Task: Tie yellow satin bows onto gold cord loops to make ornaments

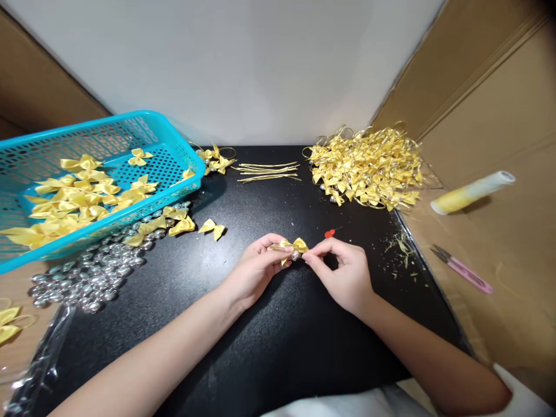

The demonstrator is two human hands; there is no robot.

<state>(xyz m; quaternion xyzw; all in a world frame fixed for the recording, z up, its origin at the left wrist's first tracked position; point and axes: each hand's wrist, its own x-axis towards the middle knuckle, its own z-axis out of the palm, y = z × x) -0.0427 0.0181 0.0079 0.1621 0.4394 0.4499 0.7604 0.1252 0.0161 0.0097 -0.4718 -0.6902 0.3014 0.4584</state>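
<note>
Near the middle of the black table (260,324), my left hand (259,267) pinches a yellow bow (299,245) with a silver bead (296,255) at its centre. My right hand (341,267) has thumb and forefinger pressed together at the bow's right edge, beside the bead. What lies between those right fingertips is too small to make out. A red piece (329,233) with a thin dark needle-like end lies just beyond my right hand.
A turquoise basket (174,136) of yellow bows stands left, with silver beads (93,278) before it. Gold ties (268,169) lie at the back, left of heaped bows (367,168). Pink snips (469,274) and a yellow-white roll (473,192) are at right.
</note>
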